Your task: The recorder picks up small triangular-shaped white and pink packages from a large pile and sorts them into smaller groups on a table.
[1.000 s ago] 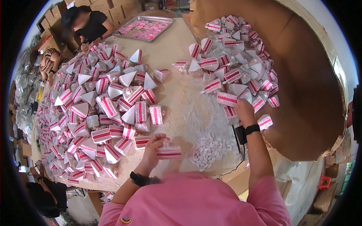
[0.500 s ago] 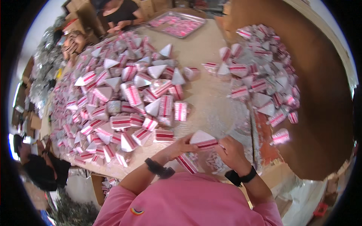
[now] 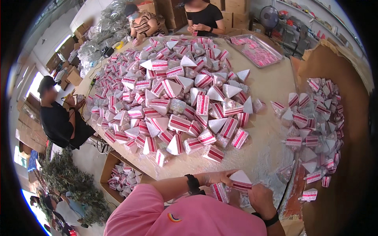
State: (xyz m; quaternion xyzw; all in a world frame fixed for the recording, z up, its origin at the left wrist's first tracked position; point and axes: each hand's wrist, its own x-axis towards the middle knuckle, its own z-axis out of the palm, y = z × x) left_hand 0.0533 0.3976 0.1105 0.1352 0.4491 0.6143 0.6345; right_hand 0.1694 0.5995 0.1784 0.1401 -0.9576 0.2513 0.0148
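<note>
In the head view, two hands, left hand point(image 3: 216, 178) and right hand point(image 3: 263, 198), fingers closed round its ends, hold one white-topped wedge point(image 3: 241, 177) over the desk point(image 3: 275, 135). A second wedge point(image 3: 219, 192) is just below the left; whether gripped, I cannot tell. Beyond: two wedge piles point(image 3: 173, 98), one tray point(image 3: 271, 63), three co-workers point(image 3: 57, 122).

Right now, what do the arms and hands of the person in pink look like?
The left hand and right hand are bare. There's a black band on the left wrist and a black strap on the right. The left sleeve is short and pink, like the shirt with its little rainbow.
</note>
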